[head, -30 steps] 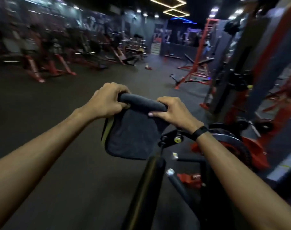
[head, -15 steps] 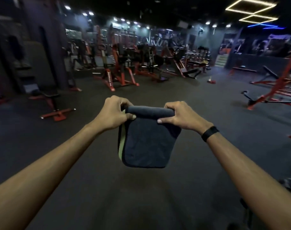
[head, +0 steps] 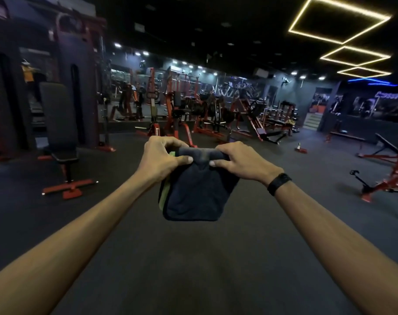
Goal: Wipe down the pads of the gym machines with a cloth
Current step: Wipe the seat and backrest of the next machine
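Now holding the folded dark cloth [head: 197, 192] up in the air, left hand [head: 162, 159] and right hand [head: 241, 163] each with a tight grip on its top edge. Not touching any pad. Incline bench [head: 57, 123] and far machines [head: 182, 114] maybe left to wipe.

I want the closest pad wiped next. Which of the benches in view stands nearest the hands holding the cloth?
The black upright-backed bench at left on its red base. The flat benches at far right and the machines by the mirror stand farther off.

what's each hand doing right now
left hand: grips the cloth's top left edge
right hand: grips its top right edge
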### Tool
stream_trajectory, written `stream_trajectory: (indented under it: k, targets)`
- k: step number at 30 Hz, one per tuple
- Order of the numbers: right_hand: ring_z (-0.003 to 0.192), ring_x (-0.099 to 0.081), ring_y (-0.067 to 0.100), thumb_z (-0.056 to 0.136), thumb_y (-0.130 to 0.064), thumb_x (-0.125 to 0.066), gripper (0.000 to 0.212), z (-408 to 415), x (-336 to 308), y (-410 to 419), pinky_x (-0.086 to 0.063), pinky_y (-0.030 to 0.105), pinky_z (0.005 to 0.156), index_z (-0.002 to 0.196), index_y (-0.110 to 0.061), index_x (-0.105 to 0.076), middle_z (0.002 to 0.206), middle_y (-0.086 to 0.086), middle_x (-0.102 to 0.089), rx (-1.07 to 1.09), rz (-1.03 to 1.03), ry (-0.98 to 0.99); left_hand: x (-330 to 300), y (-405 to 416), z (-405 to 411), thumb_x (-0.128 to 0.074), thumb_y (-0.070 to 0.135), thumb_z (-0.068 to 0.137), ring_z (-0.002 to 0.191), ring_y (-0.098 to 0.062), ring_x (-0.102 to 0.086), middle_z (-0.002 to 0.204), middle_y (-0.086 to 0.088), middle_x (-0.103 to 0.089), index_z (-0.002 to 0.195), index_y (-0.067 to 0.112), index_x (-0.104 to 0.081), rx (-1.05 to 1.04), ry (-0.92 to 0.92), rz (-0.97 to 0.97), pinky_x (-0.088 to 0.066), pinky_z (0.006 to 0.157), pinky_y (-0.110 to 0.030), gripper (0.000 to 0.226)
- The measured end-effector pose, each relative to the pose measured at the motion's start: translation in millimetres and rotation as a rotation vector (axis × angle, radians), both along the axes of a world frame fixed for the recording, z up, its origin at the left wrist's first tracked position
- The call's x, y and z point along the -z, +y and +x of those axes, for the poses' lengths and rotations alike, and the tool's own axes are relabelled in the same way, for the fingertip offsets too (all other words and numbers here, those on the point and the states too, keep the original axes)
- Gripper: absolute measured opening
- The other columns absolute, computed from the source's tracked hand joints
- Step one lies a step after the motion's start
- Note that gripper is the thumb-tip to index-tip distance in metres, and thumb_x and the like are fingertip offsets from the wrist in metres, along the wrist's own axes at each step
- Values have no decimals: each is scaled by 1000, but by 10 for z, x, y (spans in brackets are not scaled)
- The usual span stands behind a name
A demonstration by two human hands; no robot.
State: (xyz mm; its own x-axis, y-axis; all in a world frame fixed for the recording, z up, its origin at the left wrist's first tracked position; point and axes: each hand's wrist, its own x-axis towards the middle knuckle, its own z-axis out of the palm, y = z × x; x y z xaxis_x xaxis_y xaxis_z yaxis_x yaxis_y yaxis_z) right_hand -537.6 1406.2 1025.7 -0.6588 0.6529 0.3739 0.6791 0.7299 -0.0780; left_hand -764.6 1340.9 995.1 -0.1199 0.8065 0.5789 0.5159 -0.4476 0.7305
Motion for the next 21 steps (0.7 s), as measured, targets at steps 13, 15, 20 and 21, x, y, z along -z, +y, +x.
stream_trajectory:
  k: [13,15,20,21]
  targets:
    - [95,-67,26,94,-54,-60,41,50,235,3324,-61,49,62,108,-15,-60,108,8,-61,53,-495,342,-160,3344,-73,-74,18,89,84,8,-62,91,6,-74,99,17,-80,34,41,52,-44,64,-1,12]
    - [90,-66,20,96,-46,-62,36,94,241,3731,-57,38,63,106,-11,-60,103,7,-62,63,-506,459,-213,3818,2,-73,17,90,87,6,-64,94,5,-75,100,14,-80,68,35,67,-46,70,-5,13]
    - [98,-69,17,87,-31,-77,27,167,377,4731,-54,34,82,107,-15,-68,107,9,-73,86,-522,798,-156,4952,44,-73,16,90,92,-1,-67,92,8,-75,99,16,-81,98,9,42,-54,84,-25,12]
    - [100,-70,20,82,-32,-80,32,169,424,4936,-54,38,84,107,-17,-70,108,10,-74,81,-552,866,-105,5177,34,-73,15,89,90,0,-67,90,9,-75,96,18,-81,105,-15,34,-53,83,-25,11]
